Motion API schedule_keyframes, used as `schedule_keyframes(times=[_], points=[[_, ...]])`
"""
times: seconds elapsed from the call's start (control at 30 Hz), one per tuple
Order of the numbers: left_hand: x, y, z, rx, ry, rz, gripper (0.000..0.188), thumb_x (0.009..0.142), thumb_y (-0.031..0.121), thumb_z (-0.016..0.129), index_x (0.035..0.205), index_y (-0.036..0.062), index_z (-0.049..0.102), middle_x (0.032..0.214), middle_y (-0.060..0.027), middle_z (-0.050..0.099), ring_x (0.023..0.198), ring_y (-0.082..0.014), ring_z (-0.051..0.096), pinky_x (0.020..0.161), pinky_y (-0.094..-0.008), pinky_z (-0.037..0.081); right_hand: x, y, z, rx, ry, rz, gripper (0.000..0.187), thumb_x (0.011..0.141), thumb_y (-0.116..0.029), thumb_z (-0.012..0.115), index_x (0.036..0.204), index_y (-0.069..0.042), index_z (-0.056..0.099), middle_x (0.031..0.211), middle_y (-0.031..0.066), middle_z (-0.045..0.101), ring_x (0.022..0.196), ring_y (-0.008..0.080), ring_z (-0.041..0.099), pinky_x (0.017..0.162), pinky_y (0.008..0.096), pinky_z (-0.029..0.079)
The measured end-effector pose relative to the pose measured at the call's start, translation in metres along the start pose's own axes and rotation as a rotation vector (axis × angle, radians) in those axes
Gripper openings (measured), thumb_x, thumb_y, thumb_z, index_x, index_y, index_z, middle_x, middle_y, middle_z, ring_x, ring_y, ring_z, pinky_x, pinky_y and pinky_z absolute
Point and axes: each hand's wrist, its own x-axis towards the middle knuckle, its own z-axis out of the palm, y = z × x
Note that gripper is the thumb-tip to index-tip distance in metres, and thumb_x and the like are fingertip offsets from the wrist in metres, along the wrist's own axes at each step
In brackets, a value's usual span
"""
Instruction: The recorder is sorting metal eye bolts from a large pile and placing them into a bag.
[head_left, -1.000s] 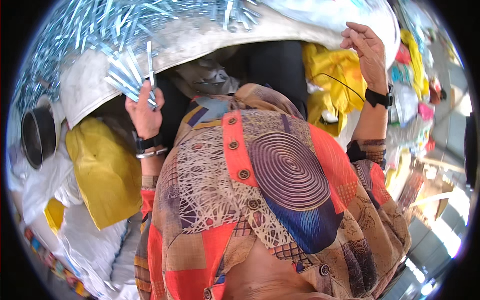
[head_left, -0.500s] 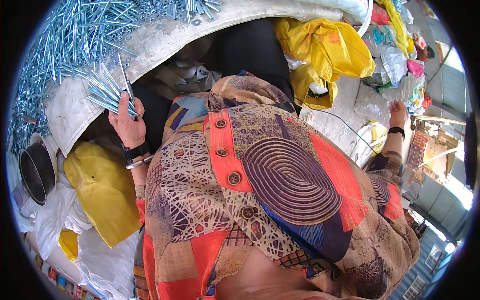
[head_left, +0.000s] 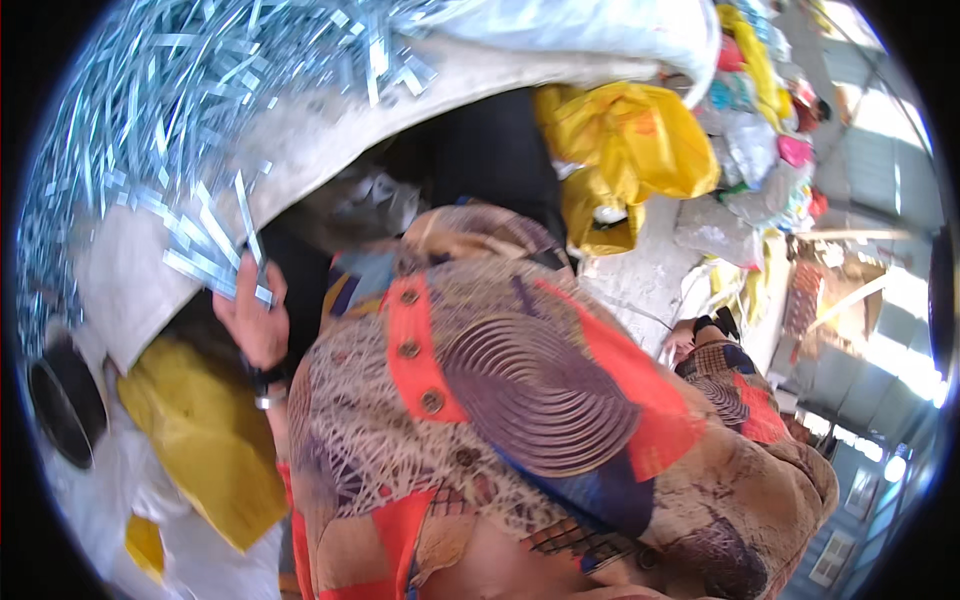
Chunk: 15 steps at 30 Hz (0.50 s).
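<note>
A fanned bunch of long, thin silver metal rods (head_left: 205,245) is gripped in my left hand (head_left: 257,325), fingers closed round their lower ends. One rod (head_left: 247,215) stands up apart from the others, its lower part looking thicker. The hand is just off the near edge of a pale cloth-covered surface (head_left: 130,260), on which a big heap of similar rods (head_left: 150,110) lies. My right hand (head_left: 682,342) is low at my right side, next to my patterned shirt. Its fingers are blurred and partly hidden, so I cannot see whether it holds anything.
A dark round pan or bowl (head_left: 68,400) stands at far left beside a yellow sack (head_left: 200,440) and white plastic sheeting (head_left: 225,545). Another yellow sack (head_left: 640,140) hangs ahead on the right. Mixed plastic bags (head_left: 755,150) are piled beyond it.
My right hand has come in from the far right toward my body. The left hand still grips the rods. The whole view has shifted and is now blurred.
</note>
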Motion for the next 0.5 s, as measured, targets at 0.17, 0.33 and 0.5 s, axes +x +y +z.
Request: schedule_keyframes(times=[0.17, 0.33, 0.5], points=[[-0.011, 0.004, -0.001, -0.021, 0.083, -0.082, 0.013, 0.094, 0.012, 0.060, 0.089, 0.0037, 0.052, 0.064, -0.0026, 0.047, 0.054, -0.0091, 0.043, 0.048, -0.0244, 0.030, -0.013, 0.044, -0.001, 0.199, 0.092, -0.121, 0.047, 0.086, -0.041, 0.074, 0.116, -0.007, 0.061, 0.078, 0.0054, 0.056, 0.065, 0.0201, 0.056, 0.057, 0.0354, 0.050], [-0.015, -0.006, -0.015, 0.012, 0.080, -0.097, 0.018, 0.092, 0.011, 0.063, 0.101, 0.0015, 0.050, 0.067, -0.0061, 0.053, 0.049, -0.0105, 0.044, 0.044, -0.0245, 0.032, -0.024, 0.057, -0.002, 0.339, 0.151, -0.246, 0.042, 0.089, -0.042, 0.071, 0.110, -0.006, 0.062, 0.067, 0.0019, 0.051, 0.053, 0.0154, 0.050, 0.049, 0.0310, 0.045], [-0.017, 0.004, -0.001, 0.015, 0.115, -0.194, 0.033, 0.089, 0.020, 0.068, 0.109, 0.0000, 0.051, 0.068, -0.0102, 0.055, 0.054, -0.0122, 0.046, 0.048, -0.0251, 0.035, -0.033, 0.059, 0.003, 0.943, 0.249, -0.308, 0.038, 0.100, -0.043, 0.052, 0.086, -0.008, 0.059, 0.057, -0.0045, 0.034, 0.039, 0.0080, 0.025, 0.036, 0.0292, 0.024]])
